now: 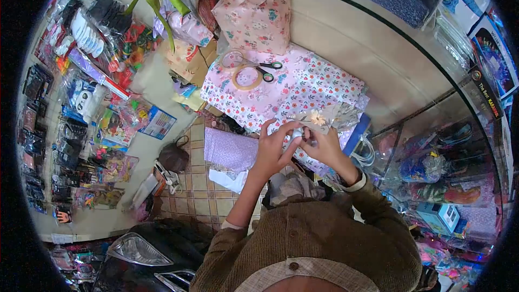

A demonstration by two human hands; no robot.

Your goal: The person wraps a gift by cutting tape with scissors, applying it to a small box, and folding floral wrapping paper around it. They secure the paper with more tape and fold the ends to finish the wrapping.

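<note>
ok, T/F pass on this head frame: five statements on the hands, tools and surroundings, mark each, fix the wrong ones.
1. The left hand and right hand are wide apart. False: they are close together, with a small white piece between their fingers.
2. A cream-petalled flower shows just beyond the right hand's fingers. True.
3. The black-handled metal scissors lie on white-and-pink flower-printed paper. True.
4. The tan ring-shaped tape roll is in the left hand. False: it lies on the paper, by the scissors.
5. A pink flower-printed boxy package stands beyond the scissors, as seen from the person. True.
</note>
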